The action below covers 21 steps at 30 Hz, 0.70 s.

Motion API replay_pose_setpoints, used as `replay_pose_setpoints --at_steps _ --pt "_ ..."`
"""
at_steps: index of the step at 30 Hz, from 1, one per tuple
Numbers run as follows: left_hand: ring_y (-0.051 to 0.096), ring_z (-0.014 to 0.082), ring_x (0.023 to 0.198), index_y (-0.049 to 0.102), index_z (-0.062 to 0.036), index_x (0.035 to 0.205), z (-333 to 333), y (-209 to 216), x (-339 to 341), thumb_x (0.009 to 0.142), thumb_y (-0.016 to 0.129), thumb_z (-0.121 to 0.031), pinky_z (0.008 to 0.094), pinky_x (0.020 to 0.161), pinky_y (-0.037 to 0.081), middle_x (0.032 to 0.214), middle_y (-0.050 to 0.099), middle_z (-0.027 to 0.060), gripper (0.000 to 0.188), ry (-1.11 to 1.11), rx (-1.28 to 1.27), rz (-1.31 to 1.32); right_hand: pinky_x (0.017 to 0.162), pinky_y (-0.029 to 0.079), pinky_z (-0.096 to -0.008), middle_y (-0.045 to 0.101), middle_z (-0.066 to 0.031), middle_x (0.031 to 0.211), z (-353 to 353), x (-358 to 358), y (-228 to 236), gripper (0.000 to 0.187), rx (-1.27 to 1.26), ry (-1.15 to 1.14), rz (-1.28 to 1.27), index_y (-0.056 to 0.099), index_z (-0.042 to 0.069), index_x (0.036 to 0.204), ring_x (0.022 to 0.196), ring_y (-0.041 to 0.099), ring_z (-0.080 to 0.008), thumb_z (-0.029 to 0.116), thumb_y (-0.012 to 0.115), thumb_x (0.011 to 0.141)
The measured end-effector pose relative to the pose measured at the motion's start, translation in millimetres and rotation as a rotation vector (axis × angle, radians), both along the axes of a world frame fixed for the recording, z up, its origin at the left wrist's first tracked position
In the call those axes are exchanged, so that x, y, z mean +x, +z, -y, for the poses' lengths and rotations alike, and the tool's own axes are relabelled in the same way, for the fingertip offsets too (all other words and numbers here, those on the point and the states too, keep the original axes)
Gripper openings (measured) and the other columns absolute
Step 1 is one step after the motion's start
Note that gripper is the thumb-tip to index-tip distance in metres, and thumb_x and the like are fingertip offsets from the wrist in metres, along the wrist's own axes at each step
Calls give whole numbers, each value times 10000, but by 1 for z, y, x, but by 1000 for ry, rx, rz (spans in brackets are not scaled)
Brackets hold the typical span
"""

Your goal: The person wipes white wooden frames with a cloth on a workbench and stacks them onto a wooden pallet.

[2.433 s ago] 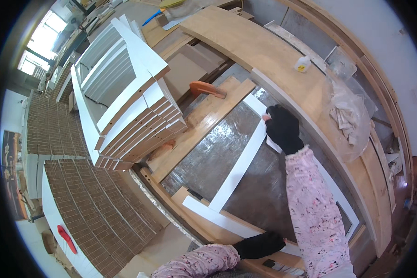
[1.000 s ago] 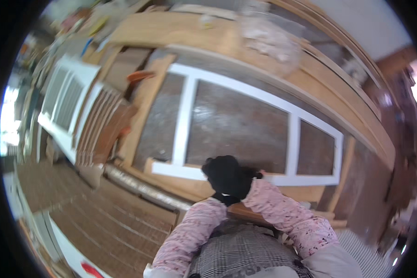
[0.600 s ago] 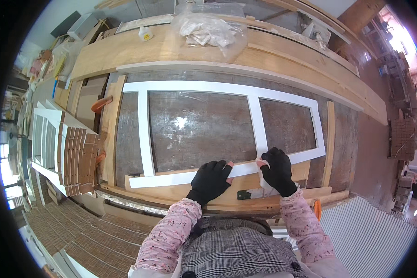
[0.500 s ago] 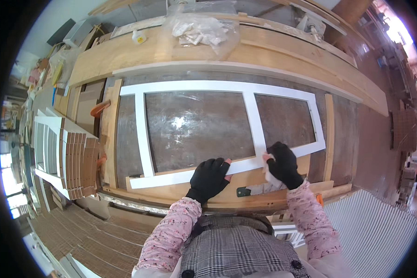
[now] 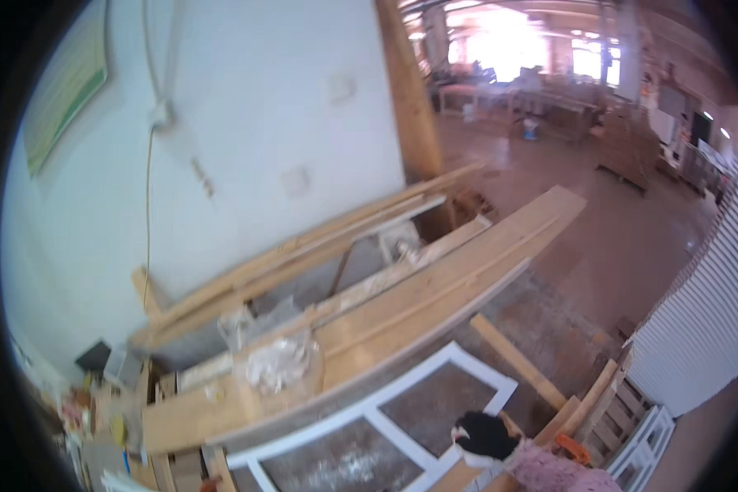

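Observation:
My right hand point(image 5: 485, 435), in a black fingerless glove, is at the lower right corner of a white rectangular frame point(image 5: 394, 432). Its fingers are curled, and a pale piece like a white cloth point(image 5: 472, 459) shows beneath the palm, blurred and partly hidden. A pink patterned sleeve point(image 5: 549, 469) covers that forearm. The frame lies flat on a dark worktop, with a crossbar dividing it; its near side runs out of the picture. My left hand is out of view.
Beyond the frame lie long wooden boards point(image 5: 435, 279) and a clear plastic bag point(image 5: 279, 365) with white contents. A white wall point(image 5: 246, 107) rises behind. At right are an orange clamp point(image 5: 572, 448), white frames point(image 5: 649, 443) and a corrugated white sheet point(image 5: 701, 320).
The view has swung up and to the right, bringing in the wall and the far workshop. The frame now sits lower in the picture. My left hand has left the view.

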State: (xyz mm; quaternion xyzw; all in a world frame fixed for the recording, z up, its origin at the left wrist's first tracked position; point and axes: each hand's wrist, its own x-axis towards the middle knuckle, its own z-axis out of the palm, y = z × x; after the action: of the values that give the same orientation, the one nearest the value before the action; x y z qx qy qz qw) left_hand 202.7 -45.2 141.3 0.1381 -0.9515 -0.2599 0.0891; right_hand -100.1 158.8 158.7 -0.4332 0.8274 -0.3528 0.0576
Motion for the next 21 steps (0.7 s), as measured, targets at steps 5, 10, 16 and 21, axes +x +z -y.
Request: replay_pose_setpoints --at_steps 5,10,16,21 --pt "456 446 1295 566 -1 1284 155 9 -30 841 681 -422 555 1099 350 1336 561 242 623 211 -262 122 720 460 -464 554 -154 750 -30 76 -120 243 -72 344 347 614 16 814 726 556 -299 228 636 932" --pt "560 380 1227 607 -42 1276 270 -40 -38 813 687 -428 523 1051 403 1259 633 216 609 283 -432 161 835 465 -470 584 -116 999 -10 134 -79 192 101 469 270 633 110 1009 954 571 -282 278 573 936" --pt "575 388 1221 534 -24 1391 289 13 -7 824 682 -438 482 1029 452 1347 601 219 718 173 -359 422 879 507 -478 655 -141 1148 22 219 -89 427 -14 631 369 661 117 1202 1060 628 -316 391 649 876" --pt "613 366 1171 567 -28 1345 261 136 0 776 773 -463 465 994 486 1307 625 210 746 -34 -487 205 651 468 -475 635 -137 770 41 231 -72 277 -235 587 448 691 81 786 750 629 -349 346 766 760"
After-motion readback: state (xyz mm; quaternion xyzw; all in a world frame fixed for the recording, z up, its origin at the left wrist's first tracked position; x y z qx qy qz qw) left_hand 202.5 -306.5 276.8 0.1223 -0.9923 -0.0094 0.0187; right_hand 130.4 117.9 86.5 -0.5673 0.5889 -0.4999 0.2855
